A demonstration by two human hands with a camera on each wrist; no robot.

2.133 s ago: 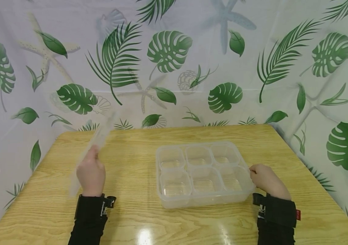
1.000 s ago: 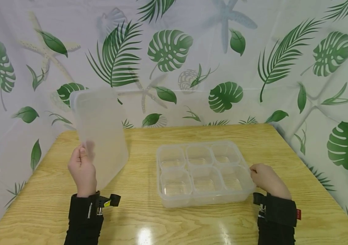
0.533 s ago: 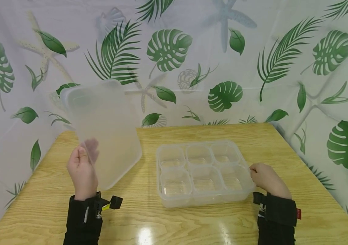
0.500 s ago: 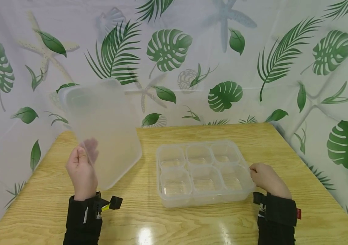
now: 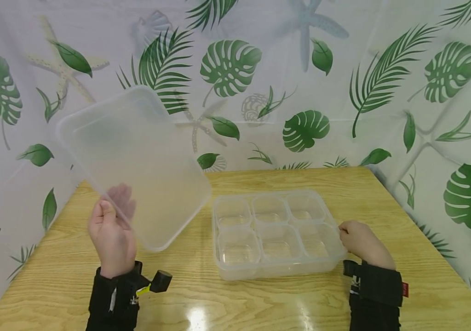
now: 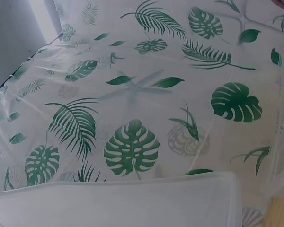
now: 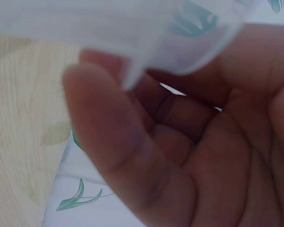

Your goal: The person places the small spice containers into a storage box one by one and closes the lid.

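Observation:
My left hand (image 5: 113, 241) grips a frosted rectangular plastic lid (image 5: 144, 170) by its left edge, thumb in front and fingers showing through from behind. Raised and tilted, the lid overlaps the wall cloth and the table in the head view; its pale edge (image 6: 132, 203) crosses the bottom of the left wrist view. On the table sits a translucent box (image 5: 281, 269) with several bare compartments in two rows. At the box's right end my right hand (image 5: 365, 243) pinches the rim. The right wrist view shows the thumb and curled fingers at that rim (image 7: 132, 71).
The wood-grain table (image 5: 186, 299) reaches back to a white cloth (image 5: 256, 142) printed with green leaves and starfish, which also covers both sides. Each wrist carries a black band with a small camera mount (image 5: 161, 281).
My left hand has turned the lid from edge-on to its broad face, and its far end has risen and swung left while the lower corner moved right. The box and right hand have stayed put.

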